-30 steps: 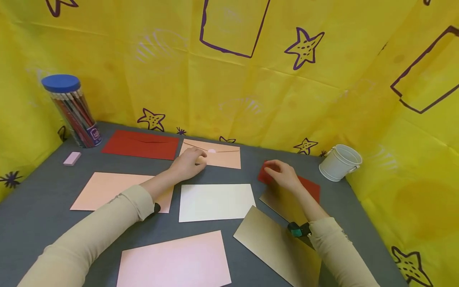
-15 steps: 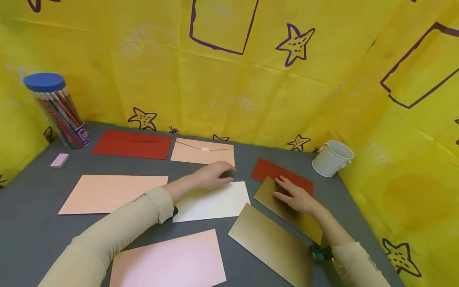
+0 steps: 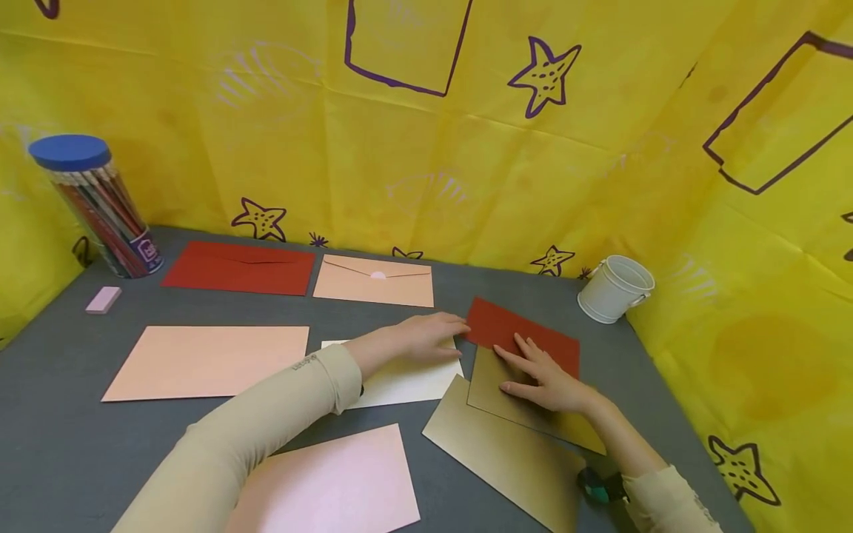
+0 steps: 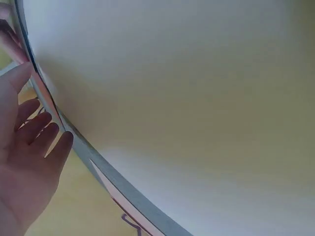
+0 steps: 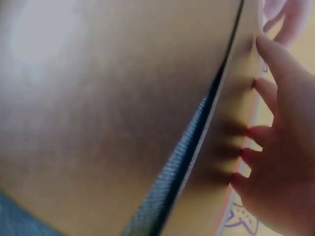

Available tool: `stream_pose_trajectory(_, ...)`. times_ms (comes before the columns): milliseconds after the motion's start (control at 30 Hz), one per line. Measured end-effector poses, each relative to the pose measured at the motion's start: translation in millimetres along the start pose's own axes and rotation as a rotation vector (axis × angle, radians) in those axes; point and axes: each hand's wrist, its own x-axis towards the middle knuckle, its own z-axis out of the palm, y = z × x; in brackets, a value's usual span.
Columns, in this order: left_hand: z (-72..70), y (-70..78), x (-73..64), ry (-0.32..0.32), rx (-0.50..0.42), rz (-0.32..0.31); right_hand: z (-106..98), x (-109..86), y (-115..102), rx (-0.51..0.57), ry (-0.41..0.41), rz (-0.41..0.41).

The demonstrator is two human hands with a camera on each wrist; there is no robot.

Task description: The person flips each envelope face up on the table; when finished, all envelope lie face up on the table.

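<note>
My right hand [image 3: 549,381] rests with spread, straight fingers on a gold envelope [image 3: 489,381], no flap showing. That envelope overlaps a second gold envelope [image 3: 466,429] below it and the lower edge of a red envelope [image 3: 489,322] above it. My left hand [image 3: 426,337] reaches across a white envelope [image 3: 393,389], partly covering it. Its fingertips are at the red envelope's left corner; I cannot tell if they touch. In the left wrist view the left hand's fingers [image 4: 42,125] are loosely extended. The right wrist view has the right hand's fingertips [image 5: 241,155] against the gold envelope.
Along the back lie another red envelope [image 3: 240,268] and a peach envelope [image 3: 373,285] with a round seal. A peach rectangle [image 3: 206,363] and a pale pink one [image 3: 333,481] lie nearer. A pencil jar [image 3: 100,211], an eraser [image 3: 103,300] and a white bucket [image 3: 613,292] stand around.
My left hand has moved right from the sealed peach envelope to the right-hand red one. My right hand has dropped from the red onto the gold envelope, which has turned and shifted over the lower one.
</note>
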Motion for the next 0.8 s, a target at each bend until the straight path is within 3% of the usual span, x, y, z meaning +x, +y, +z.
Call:
stream_pose_trajectory(267,0.1,3.3,28.4,-0.064,0.077,-0.031,-21,-13.5,23,-0.009,0.099,0.092)
stream_pose_trajectory(433,3.6,-5.2,33.9,-0.087,0.063,-0.061,-32,-23.4,42,-0.049,0.039,0.131)
stream_pose_trajectory(800,4.3,-7.9,39.2,-0.005,0.051,-0.022,-40,-12.9,56,-0.027,0.039,0.146)
